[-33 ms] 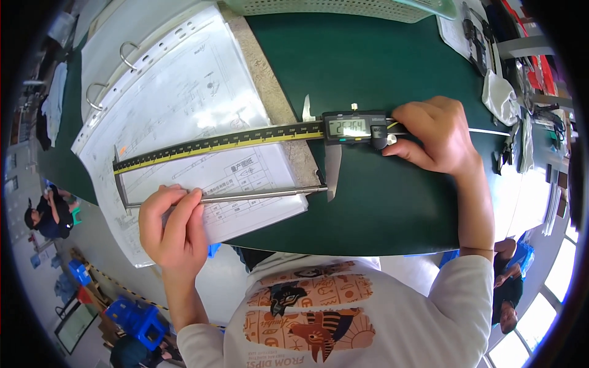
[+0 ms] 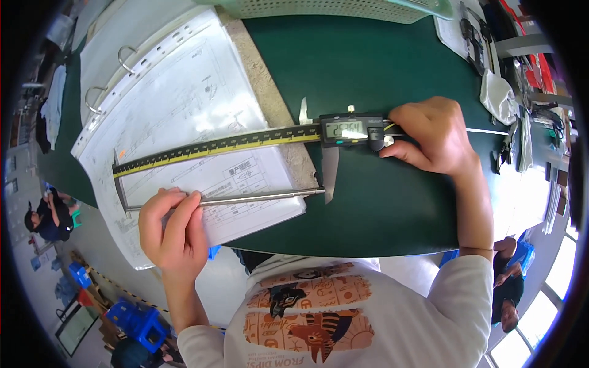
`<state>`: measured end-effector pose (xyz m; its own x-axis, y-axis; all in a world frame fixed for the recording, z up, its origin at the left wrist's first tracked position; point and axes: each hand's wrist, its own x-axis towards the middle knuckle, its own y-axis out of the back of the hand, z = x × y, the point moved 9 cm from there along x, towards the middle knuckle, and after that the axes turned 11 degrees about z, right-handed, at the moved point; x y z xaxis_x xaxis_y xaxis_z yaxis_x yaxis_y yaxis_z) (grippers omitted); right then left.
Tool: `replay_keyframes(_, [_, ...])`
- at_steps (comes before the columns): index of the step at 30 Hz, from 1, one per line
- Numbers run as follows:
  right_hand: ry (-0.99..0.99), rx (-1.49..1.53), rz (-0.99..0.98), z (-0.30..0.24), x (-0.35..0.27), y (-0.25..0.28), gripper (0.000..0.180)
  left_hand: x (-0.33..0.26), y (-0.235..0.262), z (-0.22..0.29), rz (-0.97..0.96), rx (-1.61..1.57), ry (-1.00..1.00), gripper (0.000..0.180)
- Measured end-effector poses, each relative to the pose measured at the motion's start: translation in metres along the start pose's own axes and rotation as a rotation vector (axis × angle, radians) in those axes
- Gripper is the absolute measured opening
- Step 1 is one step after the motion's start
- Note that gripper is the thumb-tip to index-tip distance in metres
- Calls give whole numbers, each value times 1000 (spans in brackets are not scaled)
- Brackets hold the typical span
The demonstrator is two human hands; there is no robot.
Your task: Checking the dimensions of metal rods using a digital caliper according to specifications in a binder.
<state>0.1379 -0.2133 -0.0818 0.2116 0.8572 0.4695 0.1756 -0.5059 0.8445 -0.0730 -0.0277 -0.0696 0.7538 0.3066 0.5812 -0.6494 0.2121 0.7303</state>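
Note:
My right hand (image 2: 432,136) is closed on the slider end of a long digital caliper (image 2: 245,141), thumb beside its small wheel. The black and yellow beam slants across the drawings, with a lit display on the slider. My left hand (image 2: 175,227) pinches a thin metal rod (image 2: 257,197) between thumb and fingers. The rod lies between the caliper's jaws. Its right end is at the lower slider jaw (image 2: 330,168); its left end, partly behind my fingers, reaches toward the fixed jaw (image 2: 119,187). Whether both ends touch, I cannot tell.
An open ring binder (image 2: 127,61) holds drawings (image 2: 202,80) in clear sleeves on the green table (image 2: 368,67). A pale green basket (image 2: 331,8) stands at the far edge. More calipers (image 2: 473,46) and a white cloth (image 2: 498,98) lie at right. Other people sit beyond the table.
The caliper and rod have shifted very slightly left in the view, together with the binder. Both hands keep their hold.

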Motion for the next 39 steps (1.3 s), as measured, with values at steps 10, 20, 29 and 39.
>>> replay_keyframes(10, [-19,5,1,0,-4,-3,38,-1,-2,7,-34,105,-95,24])
replay_keyframes(20, [-35,61,-16,-4,0,1,40,-2,-2,3,-30,97,-69,26])
replay_keyframes(29, [-38,44,-27,-3,1,1,36,-1,-3,2,-32,76,-53,26])
replay_keyframes(39, [-16,-26,-69,-3,-7,3,36,6,-2,0,27,-146,30,20])
